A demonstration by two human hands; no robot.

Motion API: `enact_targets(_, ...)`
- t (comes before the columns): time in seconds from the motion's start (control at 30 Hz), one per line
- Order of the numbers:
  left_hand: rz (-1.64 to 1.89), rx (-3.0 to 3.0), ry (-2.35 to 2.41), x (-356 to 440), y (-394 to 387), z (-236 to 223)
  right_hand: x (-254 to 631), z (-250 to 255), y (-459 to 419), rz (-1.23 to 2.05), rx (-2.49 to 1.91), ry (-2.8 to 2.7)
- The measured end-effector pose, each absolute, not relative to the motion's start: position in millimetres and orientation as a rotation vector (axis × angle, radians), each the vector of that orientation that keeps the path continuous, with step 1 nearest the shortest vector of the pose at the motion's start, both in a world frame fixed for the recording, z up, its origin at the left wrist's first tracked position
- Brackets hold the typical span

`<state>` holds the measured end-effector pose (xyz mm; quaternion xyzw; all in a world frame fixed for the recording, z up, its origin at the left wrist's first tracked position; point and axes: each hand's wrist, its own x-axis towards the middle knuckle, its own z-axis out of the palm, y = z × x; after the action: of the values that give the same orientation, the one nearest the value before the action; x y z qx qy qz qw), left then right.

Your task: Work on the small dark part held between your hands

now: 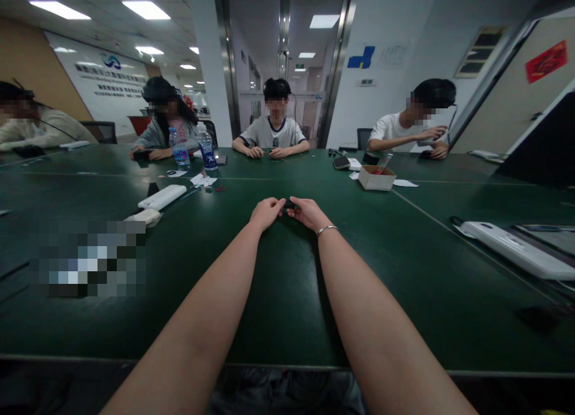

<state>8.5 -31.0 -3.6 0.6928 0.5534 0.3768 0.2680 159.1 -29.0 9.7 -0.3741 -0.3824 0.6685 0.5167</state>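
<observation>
Both my arms reach forward over the dark green table (287, 271). My left hand (268, 211) and my right hand (308, 211) meet near the middle, each pinching one end of a small black object (290, 204). Fingers cover much of it, so its kind cannot be made out. A silver bracelet (327, 229) circles my right wrist.
A white power strip (162, 196) and a blurred patch lie to the left, and another white power strip (516, 247) to the right. Bottles (207, 148), a small open box (377, 178) and paper scraps (203, 180) stand farther off. Several people sit around the table.
</observation>
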Motion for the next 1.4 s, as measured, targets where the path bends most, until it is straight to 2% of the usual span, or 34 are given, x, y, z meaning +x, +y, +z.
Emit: enact_targets(1.4,1.055,1.891,1.494,8.1,-32.5,-5.8,158.4,6.9,-26.4,1.576,-0.909,-0.907)
